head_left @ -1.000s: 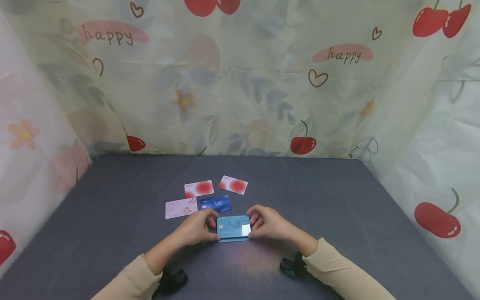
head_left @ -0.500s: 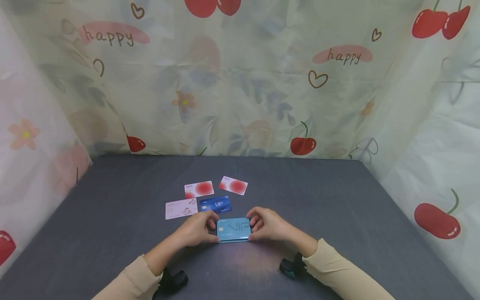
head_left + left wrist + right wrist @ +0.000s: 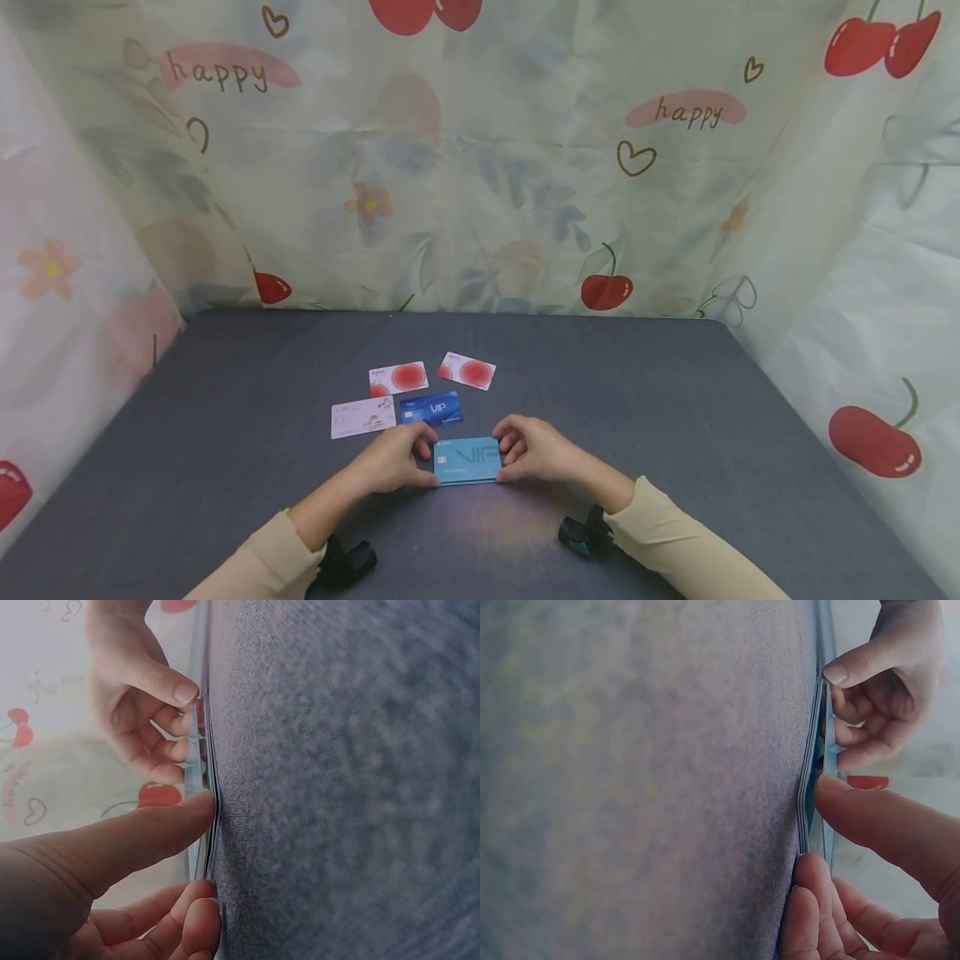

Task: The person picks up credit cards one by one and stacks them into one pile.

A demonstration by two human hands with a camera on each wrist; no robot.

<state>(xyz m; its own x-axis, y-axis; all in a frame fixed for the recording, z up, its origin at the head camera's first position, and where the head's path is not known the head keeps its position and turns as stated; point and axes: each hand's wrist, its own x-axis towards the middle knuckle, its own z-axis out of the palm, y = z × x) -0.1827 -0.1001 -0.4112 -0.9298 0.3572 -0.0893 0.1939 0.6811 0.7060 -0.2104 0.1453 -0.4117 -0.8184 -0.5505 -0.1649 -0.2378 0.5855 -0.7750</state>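
In the head view a light blue VIP card (image 3: 467,461) lies at the middle of the dark table, between my two hands. Thumb and fingers of my left hand (image 3: 393,457) pinch its left end; those of my right hand (image 3: 542,450) pinch the right end. Seen edge-on in the left wrist view, the light blue card (image 3: 193,774) leans slightly apart from a thin stack of cards (image 3: 213,769) close to the table. A narrow gap between the card and the stack also shows in the right wrist view. Fingertips hide the card's short edges.
Beyond my hands lie a dark blue VIP card (image 3: 432,408), a pale pink card (image 3: 363,417) and two white cards with red circles, one on the left (image 3: 398,378) and one on the right (image 3: 467,371). Patterned curtains (image 3: 480,167) enclose the grey table (image 3: 637,392).
The light blue card has tipped down and come slightly nearer, so less of the card beneath shows at its front edge and the glare is gone. Both hands have barely moved.
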